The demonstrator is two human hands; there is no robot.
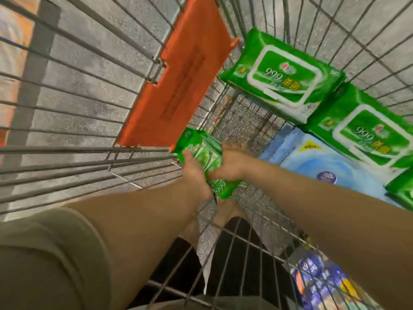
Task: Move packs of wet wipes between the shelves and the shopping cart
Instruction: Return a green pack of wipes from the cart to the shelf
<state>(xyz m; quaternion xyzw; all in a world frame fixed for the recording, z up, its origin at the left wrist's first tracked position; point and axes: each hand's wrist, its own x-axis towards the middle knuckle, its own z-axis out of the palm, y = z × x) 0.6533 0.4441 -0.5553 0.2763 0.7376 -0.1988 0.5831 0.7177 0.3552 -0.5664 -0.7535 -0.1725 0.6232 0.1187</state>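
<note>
Sleeve: at the lower left of the frame we see our tan sleeve (42, 260), and our bare arm goes up from it toward the middle.

Cart: we look down into a wire shopping cart (73, 95). Its grey bars fill the left side and the top of the frame.

Orange flap: a flat orange flap (178, 86) leans on the cart's bars in the upper middle.

Left hand: our left hand (196, 173) is in the middle of the frame. Its thumb and fingers curl around the near edge of the held green pack.

Held green pack: the held green pack (201, 153) is inside the cart, in the middle, just under the orange flap. It stands on its side between our two hands.

Right hand: our right hand (230, 162) wraps the other side of the same pack, and its fingers reach over the top.

Big green packs: two big green packs (283, 77) (366, 135) of wet wipes lie in the cart at the upper right, one touching the next.

Blue pack: a light blue pack (312, 162) lies under them on the right.

Corner pack: a bit of one more green pack (402, 189) shows at the right edge.

Dark blue bag: a blurry dark blue bag (321, 278) sits at the lower right, behind the bars.
</note>
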